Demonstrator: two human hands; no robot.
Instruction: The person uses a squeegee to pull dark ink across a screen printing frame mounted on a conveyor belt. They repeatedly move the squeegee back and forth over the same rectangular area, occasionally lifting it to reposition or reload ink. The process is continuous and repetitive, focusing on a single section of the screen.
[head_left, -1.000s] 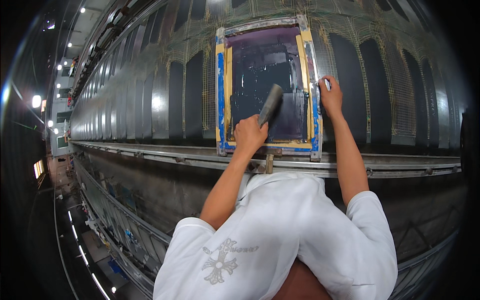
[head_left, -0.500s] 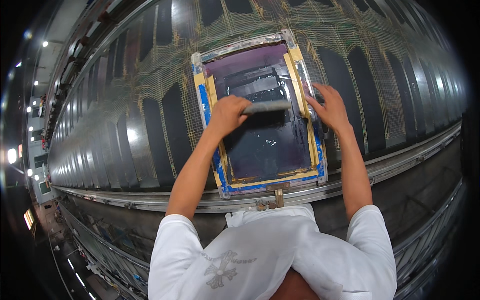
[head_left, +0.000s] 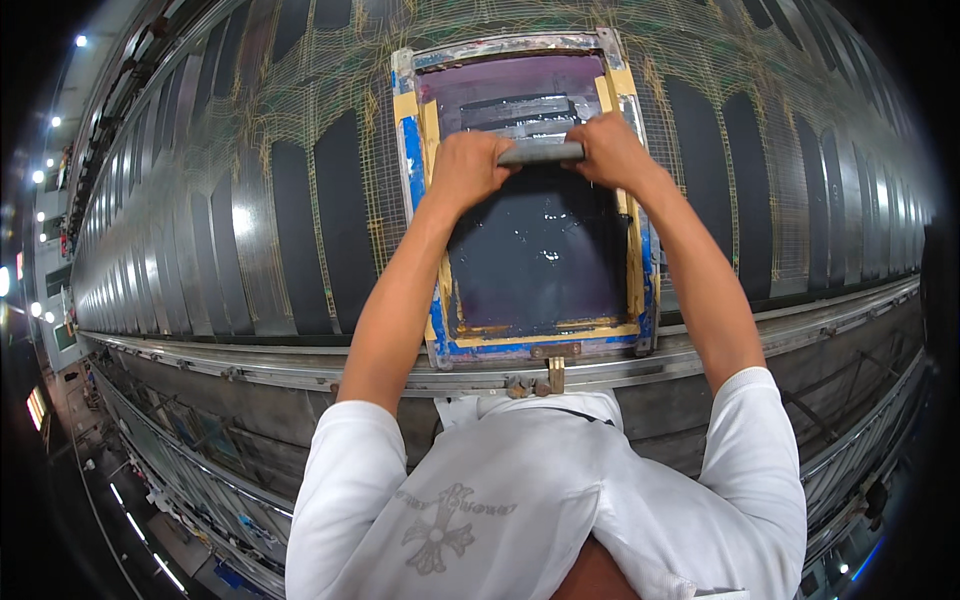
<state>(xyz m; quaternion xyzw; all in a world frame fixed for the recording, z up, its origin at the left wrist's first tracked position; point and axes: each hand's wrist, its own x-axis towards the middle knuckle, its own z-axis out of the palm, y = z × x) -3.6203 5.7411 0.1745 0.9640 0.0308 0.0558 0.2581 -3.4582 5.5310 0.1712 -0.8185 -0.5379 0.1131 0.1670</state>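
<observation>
A grey squeegee [head_left: 540, 152] lies crosswise over the upper half of a screen printing frame [head_left: 488, 347]. My left hand [head_left: 468, 168] is closed round its left end, and my right hand [head_left: 610, 150] grips the right end. Dark wet ink [head_left: 540, 260] covers the mesh below the squeegee, with glints on its surface. Above it the mesh is purple, with some dark streaks. Yellow and blue tape lines the inner edges of the frame. The squeegee's lower edge is hidden under its handle and my fingers.
The frame lies on a long printing table with dark fabric pieces [head_left: 347, 170] and yellow grid lines on both sides. A metal rail [head_left: 250, 358] runs along the near edge, where a small brass-coloured clamp [head_left: 556, 374] meets the frame.
My right hand has come off the frame's right side and taken hold of the squeegee. My left hand and the squeegee have moved farther up the screen.
</observation>
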